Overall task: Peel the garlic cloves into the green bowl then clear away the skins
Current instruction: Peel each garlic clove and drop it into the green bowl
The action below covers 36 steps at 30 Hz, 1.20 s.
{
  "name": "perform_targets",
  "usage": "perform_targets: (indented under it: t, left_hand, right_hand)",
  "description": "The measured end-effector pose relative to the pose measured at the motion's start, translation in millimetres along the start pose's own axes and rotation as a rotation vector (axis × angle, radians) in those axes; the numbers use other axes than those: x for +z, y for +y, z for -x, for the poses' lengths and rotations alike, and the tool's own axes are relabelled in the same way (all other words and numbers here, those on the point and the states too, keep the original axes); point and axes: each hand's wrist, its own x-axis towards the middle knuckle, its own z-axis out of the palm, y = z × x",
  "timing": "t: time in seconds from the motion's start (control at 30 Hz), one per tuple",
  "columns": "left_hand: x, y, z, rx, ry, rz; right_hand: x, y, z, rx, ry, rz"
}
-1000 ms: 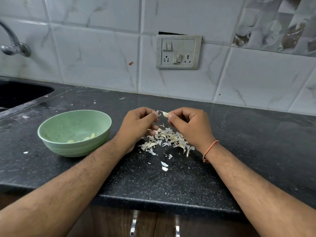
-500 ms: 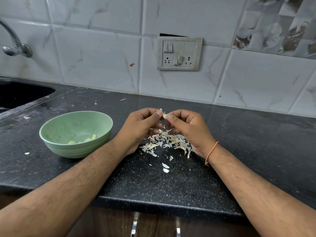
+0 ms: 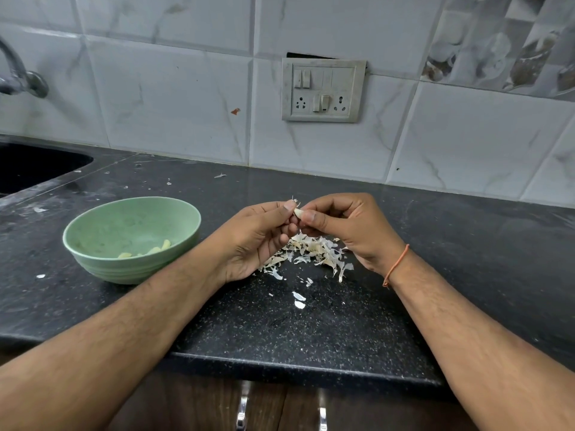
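Observation:
A small garlic clove (image 3: 298, 212) is held between both hands above the counter. My right hand (image 3: 345, 227) pinches it with thumb and fingers, and my left hand (image 3: 259, 236) pinches a bit of skin at its tip. Beneath the hands lies a heap of papery garlic skins (image 3: 311, 255) on the black counter. The green bowl (image 3: 132, 237) stands to the left of my left hand, with a few peeled cloves (image 3: 155, 250) inside.
Loose skin flakes (image 3: 298, 300) lie nearer the counter's front edge (image 3: 280, 368). A dark sink (image 3: 34, 168) and a tap (image 3: 18, 76) are at the far left. A switch and socket plate (image 3: 323, 90) sits on the tiled wall behind.
The hands have drawn closer together on the clove and the strip of skin sticking up from it is shorter. The bowl and the heap have not moved.

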Motion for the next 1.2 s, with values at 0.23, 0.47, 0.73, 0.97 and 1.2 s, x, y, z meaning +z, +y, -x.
perform_targets:
  t: [0.23,0.47,0.73,0.97,1.2]
  left_hand:
    - [6,-12,0,0.147,0.091,-0.511]
    - [-5,-8,-4,0.418,0.297,-0.671]
    - [-4,-10,-4,0.491,0.361,-0.851]
    - [-8,-14,-11,0.543,0.322,-0.98]
    - [-9,-13,-12,0.529,0.288,-0.964]
  right_hand:
    - [0,-6,1,-0.154,0.004,0.171]
    - [-8,7,-1,-0.107,0.195,0.304]
    - [-7,9,0,-0.127,0.229,0.524]
    - [-1,7,0,-0.178,0.176,0.575]
    - [0,12,-4,-0.088,0.189,0.408]
